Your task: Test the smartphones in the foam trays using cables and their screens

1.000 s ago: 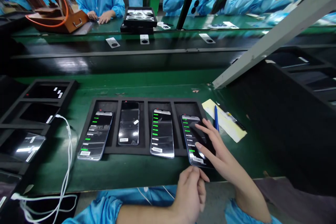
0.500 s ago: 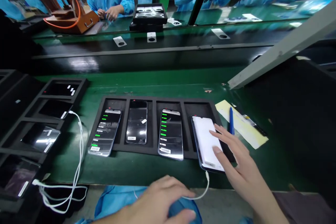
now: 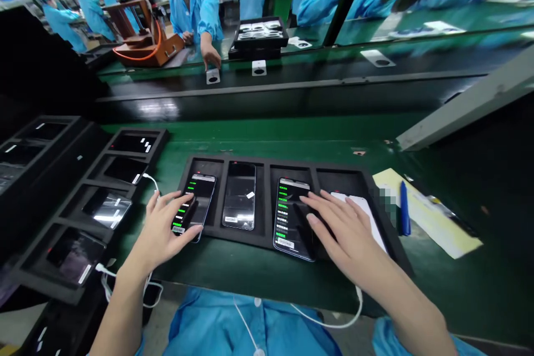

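Observation:
A black foam tray [image 3: 263, 236] with four slots lies on the green bench in front of me, a phone in each slot. My left hand [image 3: 161, 228] grips the lower end of the leftmost phone [image 3: 196, 203], whose screen shows green text. My right hand [image 3: 340, 228] is spread flat, fingertips touching the third phone [image 3: 290, 217], also lit with green text. The second phone [image 3: 240, 203] is dark. The fourth phone [image 3: 367, 211] shows a white screen, partly hidden under my right hand, with a white cable [image 3: 334, 322] running from its lower end.
More black trays with phones [image 3: 106, 208] stand at the left, with a white cable [image 3: 148, 181]. A yellow paper [image 3: 438, 222] and a blue pen [image 3: 404, 206] lie at the right. Beyond a black conveyor [image 3: 292, 80], people in blue coats work; one hand touches a small white part [image 3: 212, 75].
My left hand has risen from my lap to grip the leftmost phone. My right hand has shifted left from the fourth phone onto the third. The view has swung left.

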Action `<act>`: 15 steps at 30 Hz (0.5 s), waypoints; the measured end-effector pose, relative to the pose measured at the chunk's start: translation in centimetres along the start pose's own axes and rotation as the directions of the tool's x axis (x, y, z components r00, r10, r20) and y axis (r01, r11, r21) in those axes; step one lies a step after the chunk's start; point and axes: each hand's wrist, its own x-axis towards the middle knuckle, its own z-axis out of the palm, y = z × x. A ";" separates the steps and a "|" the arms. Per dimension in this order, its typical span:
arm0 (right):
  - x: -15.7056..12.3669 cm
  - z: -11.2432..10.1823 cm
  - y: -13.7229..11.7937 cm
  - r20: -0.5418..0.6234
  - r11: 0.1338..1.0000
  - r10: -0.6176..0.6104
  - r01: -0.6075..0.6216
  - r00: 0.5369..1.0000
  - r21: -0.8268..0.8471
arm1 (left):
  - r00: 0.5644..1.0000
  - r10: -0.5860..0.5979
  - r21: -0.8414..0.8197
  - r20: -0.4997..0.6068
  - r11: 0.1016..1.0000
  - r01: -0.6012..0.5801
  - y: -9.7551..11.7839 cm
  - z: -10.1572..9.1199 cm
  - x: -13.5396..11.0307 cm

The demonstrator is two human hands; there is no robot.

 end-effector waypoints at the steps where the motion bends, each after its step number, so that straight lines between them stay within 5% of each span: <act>1: 0.2 -0.1 0.1 -0.024 1.000 0.008 -0.008 1.000 0.001 | 1.000 0.003 0.001 0.009 1.000 -0.003 -0.1 0.3 0.3; 7: -0.4 -0.1 -0.4 0.077 0.997 -0.030 0.024 0.997 0.077 | 0.999 0.023 -0.060 0.023 0.998 -0.022 -0.3 0.7 0.9; 15: 0.0 0.8 -0.2 0.063 0.999 -0.020 0.017 0.998 0.051 | 0.997 -0.038 -0.170 0.063 0.984 0.049 -0.4 0.9 2.3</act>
